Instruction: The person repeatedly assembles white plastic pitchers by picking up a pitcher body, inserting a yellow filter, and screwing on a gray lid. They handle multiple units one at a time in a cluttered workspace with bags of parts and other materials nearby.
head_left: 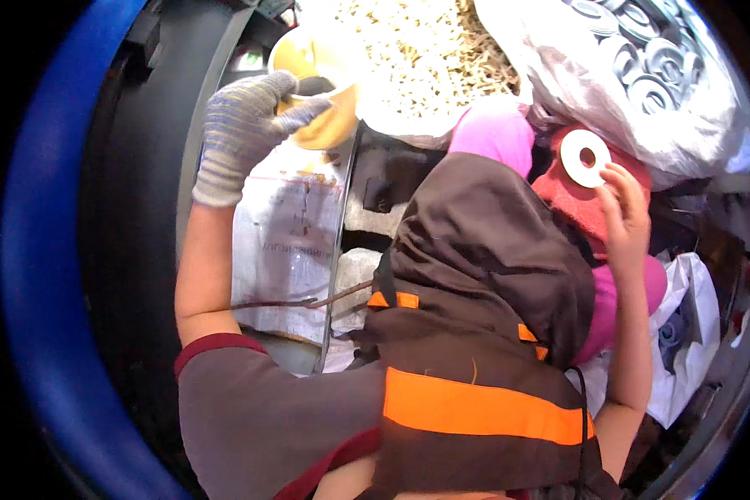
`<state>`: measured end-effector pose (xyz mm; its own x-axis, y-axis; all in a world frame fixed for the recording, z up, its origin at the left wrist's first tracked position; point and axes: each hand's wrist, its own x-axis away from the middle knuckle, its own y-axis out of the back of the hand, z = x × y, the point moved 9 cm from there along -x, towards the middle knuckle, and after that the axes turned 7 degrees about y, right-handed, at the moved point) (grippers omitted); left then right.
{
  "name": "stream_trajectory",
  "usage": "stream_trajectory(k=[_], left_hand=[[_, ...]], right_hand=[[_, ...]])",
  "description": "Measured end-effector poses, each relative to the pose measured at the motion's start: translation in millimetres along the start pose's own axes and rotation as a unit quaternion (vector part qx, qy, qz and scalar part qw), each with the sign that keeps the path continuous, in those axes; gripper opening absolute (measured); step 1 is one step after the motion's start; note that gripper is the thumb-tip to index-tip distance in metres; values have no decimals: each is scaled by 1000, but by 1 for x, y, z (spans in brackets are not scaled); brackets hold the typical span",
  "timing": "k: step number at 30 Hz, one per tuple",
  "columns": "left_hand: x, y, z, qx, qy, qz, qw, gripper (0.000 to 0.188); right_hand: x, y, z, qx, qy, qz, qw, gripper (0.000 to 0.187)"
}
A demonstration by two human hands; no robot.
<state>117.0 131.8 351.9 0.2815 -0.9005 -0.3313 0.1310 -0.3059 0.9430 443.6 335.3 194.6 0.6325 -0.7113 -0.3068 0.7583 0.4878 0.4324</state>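
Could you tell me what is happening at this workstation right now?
A person in a brown apron with orange stripes works with both hands raised. The left hand, in a grey knitted glove, grips a yellow plastic cup beside a heap of pale shredded straw-like filling. The bare right hand pinches a flat white ring-shaped disc below a clear plastic bag of similar grey discs.

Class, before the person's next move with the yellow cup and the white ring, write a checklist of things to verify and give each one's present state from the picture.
1. Left hand gloved and gripping the yellow cup: ok.
2. Right hand bare, pinching the white ring: ok.
3. Cup's contents: cannot tell.
4. Cup over the pile of pale pieces: ok.
5. Bag of rings open within reach: ok.
6. Lap apron free of loose parts: cannot tell.
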Motion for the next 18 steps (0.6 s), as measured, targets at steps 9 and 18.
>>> stream_trajectory(k=[9,18], left_hand=[[1,-30,-204,321,-157,281,891,37],[13,-76,-271,439,-328,250,798,29]], right_hand=[[28,1,103,-94,161,76,980,46],[64,-5,62,-118,122,23,985,21]])
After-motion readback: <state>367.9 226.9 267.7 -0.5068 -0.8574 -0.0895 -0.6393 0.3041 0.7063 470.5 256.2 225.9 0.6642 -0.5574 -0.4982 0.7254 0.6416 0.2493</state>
